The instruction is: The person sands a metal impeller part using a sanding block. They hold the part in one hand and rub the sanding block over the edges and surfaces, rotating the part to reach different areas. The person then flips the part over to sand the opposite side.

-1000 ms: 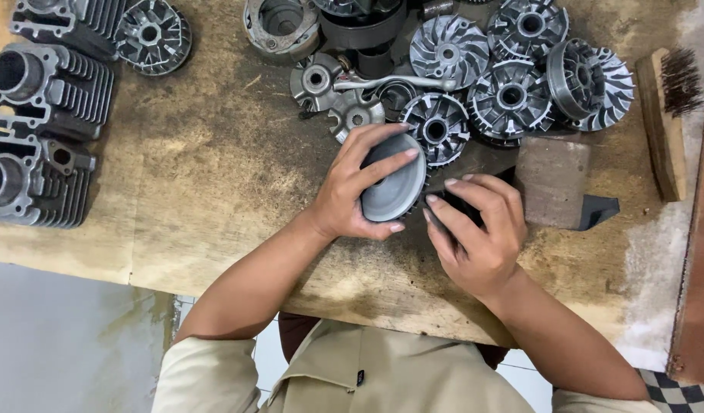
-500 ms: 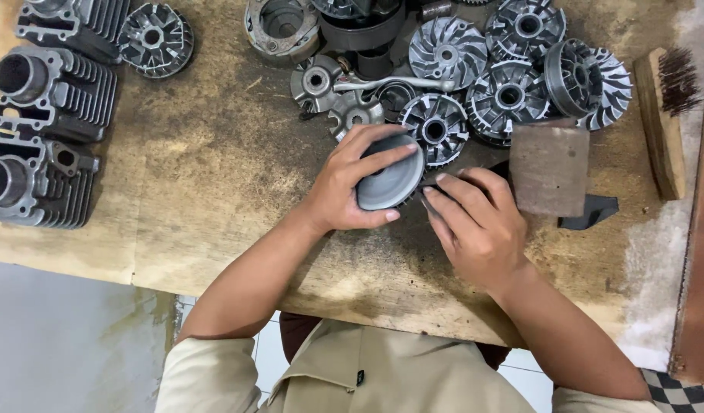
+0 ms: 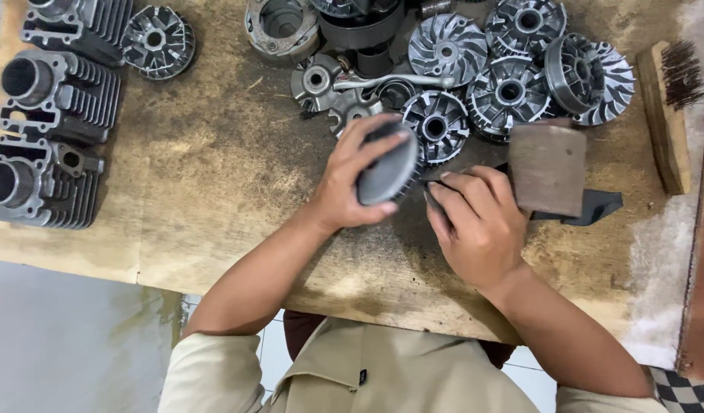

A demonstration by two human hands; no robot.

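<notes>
Wooden and worn, the tabletop fills most of the view, its surface stained dark near the middle. At 9 o'clock, on its left edge, two grey finned engine cylinders lie one above the other. At 12 to 1 o'clock a heap of finned metal pulley discs is crowded together, some overlapping. Just right of centre, a brown sanding block lies on a dark strip, and at 3 o'clock a wire brush with a wooden back lies near the right edge.

At the centre, the left hand is closed around a round grey metal cover; the fingers curl over its top rim and the thumb is below, so the cover stands tilted just above the tabletop. The right hand is just beside it at 4 o'clock, its bent fingers pressing a small dark piece against the cover's lower edge. What this piece is, I cannot tell.
</notes>
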